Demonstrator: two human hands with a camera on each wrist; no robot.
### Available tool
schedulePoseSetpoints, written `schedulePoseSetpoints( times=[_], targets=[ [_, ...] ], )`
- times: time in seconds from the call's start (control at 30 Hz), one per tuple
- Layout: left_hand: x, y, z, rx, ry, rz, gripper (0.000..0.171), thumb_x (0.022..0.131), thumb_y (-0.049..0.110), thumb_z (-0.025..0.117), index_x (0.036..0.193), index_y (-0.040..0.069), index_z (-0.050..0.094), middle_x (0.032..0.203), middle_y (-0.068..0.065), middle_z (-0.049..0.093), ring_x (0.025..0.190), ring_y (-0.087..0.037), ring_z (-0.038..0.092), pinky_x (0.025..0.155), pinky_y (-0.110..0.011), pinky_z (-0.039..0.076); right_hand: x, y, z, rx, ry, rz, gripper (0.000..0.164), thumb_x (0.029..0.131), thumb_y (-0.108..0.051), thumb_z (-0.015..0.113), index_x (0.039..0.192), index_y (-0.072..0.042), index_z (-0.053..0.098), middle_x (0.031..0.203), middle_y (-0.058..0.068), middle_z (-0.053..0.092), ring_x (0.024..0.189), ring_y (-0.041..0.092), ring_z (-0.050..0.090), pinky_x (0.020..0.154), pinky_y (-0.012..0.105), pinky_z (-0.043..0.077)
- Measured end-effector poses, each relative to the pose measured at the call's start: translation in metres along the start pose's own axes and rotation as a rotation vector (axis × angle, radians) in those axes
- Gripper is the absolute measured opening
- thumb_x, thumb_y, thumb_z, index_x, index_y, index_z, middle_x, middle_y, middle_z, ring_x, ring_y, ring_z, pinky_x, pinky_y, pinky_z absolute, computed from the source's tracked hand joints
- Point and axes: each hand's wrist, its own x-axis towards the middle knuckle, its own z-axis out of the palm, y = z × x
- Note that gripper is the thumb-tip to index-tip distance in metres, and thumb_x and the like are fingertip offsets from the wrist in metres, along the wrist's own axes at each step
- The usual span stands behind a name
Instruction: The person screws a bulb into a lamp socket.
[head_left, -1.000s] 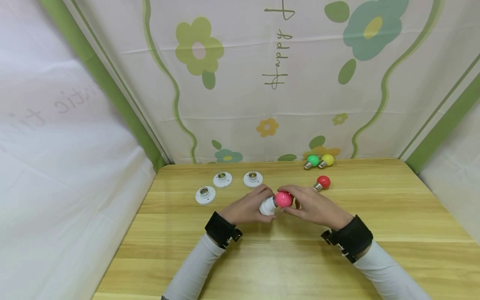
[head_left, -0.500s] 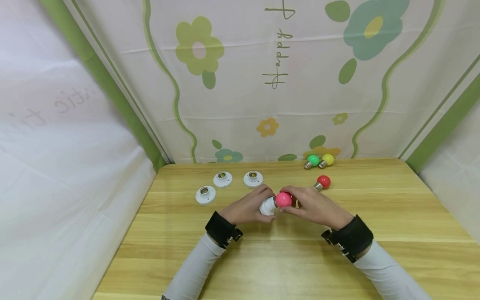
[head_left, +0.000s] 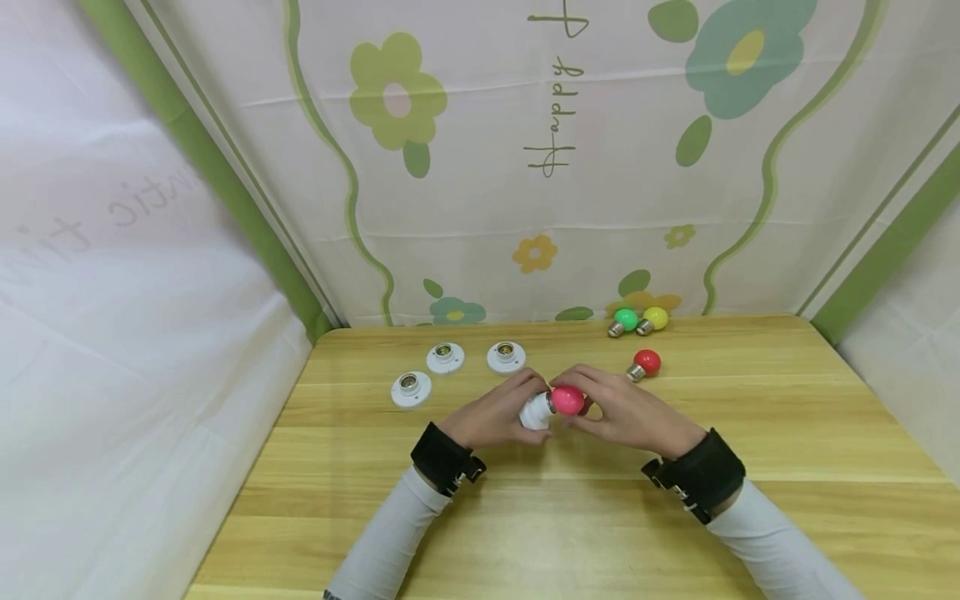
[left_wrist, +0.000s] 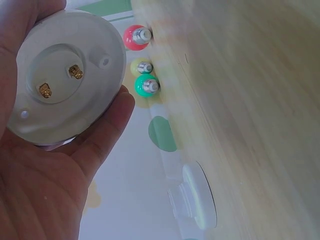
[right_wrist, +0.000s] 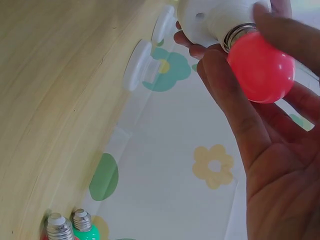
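My left hand (head_left: 498,414) grips a round white lamp socket (left_wrist: 75,115) by its rim; the left wrist view shows its underside with two brass screws. A pinkish-red light bulb (right_wrist: 262,67) sits at the socket's mouth, part of its metal screw base showing between glass and socket. Around the bulb's glass curl the fingers and thumb of my right hand (head_left: 630,412). Both hands are held above the table, close together. How far the thread is inside the socket cannot be told.
Three more white sockets stand on the wooden table (head_left: 495,533): a left one (head_left: 411,390), a middle one (head_left: 446,358) and a right one (head_left: 506,357). Right of the hands lie a red bulb (head_left: 647,362), a green bulb (head_left: 626,319) and a yellow bulb (head_left: 656,317). A printed curtain (head_left: 465,183) hangs behind.
My right fingers have shifted their hold around the bulb, the upper ones reaching slightly further toward the socket. The left hand and socket stay in place.
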Motion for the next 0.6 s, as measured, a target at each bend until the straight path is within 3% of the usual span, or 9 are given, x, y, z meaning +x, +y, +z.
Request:
schedulePoseSetpoints(
  times=[0.13,0.4,0.6],
  targets=[
    [0.0001,0.0006,-0.0002,-0.001,-0.004,-0.002,0.047,0.090,0.024,0.086,0.126,0.008,0.061,0.124,-0.002,0.056,0.107,-0.010,0.053,0.093,-0.017,0.052,-0.0006,0.0006,0.0004,0.009,0.004,0.000,0.051,0.085,-0.013,0.091,0.130,-0.006,0.067,0.124,0.001,0.070,0.101,0.009,0.069,0.085,0.033,0.064],
    [0.0004,0.0014,-0.0006,-0.006,-0.011,-0.013,0.047,0.090,0.024,0.085,0.127,0.009,0.061,0.124,-0.001,0.055,0.108,-0.010,0.054,0.093,-0.017,0.053,-0.0013,-0.0002,-0.0008,0.011,-0.010,0.031,0.050,0.087,-0.021,0.090,0.130,-0.007,0.068,0.121,0.001,0.072,0.092,0.006,0.066,0.077,0.028,0.062],
    [0.0003,0.0023,-0.0007,-0.010,-0.018,-0.019,0.046,0.090,0.024,0.085,0.127,0.009,0.062,0.124,-0.001,0.055,0.108,-0.010,0.053,0.092,-0.018,0.052,-0.0013,-0.0021,-0.0020,0.011,-0.026,0.058,0.050,0.090,-0.027,0.088,0.131,-0.005,0.069,0.118,0.003,0.074,0.090,0.006,0.065,0.076,0.030,0.062]
  ],
)
